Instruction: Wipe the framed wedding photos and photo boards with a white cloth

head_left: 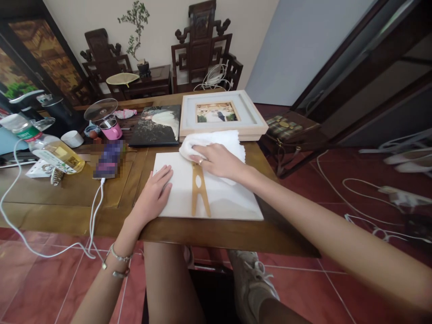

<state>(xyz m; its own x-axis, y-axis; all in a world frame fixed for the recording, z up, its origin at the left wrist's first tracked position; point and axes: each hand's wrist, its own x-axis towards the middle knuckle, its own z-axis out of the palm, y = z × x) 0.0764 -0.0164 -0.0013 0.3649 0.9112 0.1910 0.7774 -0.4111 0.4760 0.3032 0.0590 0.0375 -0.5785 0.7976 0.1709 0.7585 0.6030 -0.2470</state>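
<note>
A white frame back (232, 202) lies face down on the wooden table (67, 193), with its tan wooden stand (200, 191) on top. My left hand (153, 193) rests flat on the panel's left edge, fingers stretched out. My right hand (218, 161) presses a white cloth (221, 139) onto the panel's far edge, fingers curled over it, a ring on one finger.
Behind the cloth lies a white framed photo (219, 114), and to its left a dark photo print (158, 126). A pink cup (112, 129), a plastic bottle (47, 148), a blurred device with white cable (96, 202) sit at left. Chairs stand behind; cables lie on the floor at right.
</note>
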